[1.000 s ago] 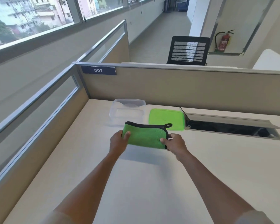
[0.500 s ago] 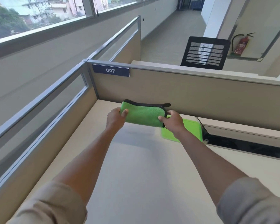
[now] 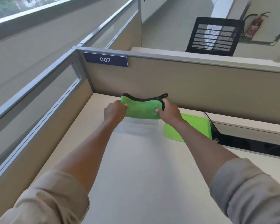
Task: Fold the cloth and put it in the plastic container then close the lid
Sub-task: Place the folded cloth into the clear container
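The folded green cloth [image 3: 141,109] with black edging is held between both hands above the clear plastic container [image 3: 138,127]. My left hand [image 3: 114,112] grips its left end and my right hand [image 3: 169,113] grips its right end. The cloth sags in the middle, and a black loop sticks out at its top right corner. Only the container's near wall shows below the cloth; its inside is hidden. The green lid [image 3: 196,126] lies flat on the desk just right of the container, partly behind my right wrist.
The pale desk [image 3: 144,175] is boxed in by a beige partition [image 3: 192,84] at the back, labelled 007, and a glazed partition [image 3: 39,101] on the left. An open cable trough [image 3: 252,143] runs along the back right. A black mesh chair [image 3: 214,37] stands beyond.
Both hands have carried the folded cloth away from me, from in front of the container to above it. The cloth now bows in the middle. The camera has tilted down and closer.
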